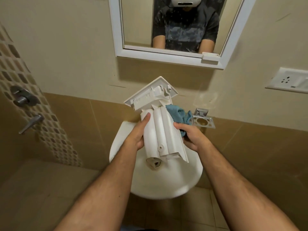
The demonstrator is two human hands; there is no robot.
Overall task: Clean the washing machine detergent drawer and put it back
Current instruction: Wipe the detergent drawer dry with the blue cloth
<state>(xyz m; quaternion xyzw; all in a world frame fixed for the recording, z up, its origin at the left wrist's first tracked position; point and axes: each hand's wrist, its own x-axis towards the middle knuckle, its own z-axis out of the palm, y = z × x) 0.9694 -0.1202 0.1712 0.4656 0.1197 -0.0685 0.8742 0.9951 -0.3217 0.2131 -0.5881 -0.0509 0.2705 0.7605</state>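
The white detergent drawer (160, 129) is held upside down above the white washbasin (166, 179), its front panel pointing up toward the wall. My left hand (139, 134) grips the drawer's left side, thumb lying along its underside. My right hand (190, 136) holds a blue cloth (179, 116) against the drawer's right side; the cloth bunches up above my fingers. The drawer's compartments face down and are hidden.
A mirror (175, 25) hangs on the wall above, showing a person in a dark shirt. A clear holder (202, 120) sits on the wall right of the basin, a socket plate (290, 80) further right. Metal taps (25, 97) are on the tiled left wall.
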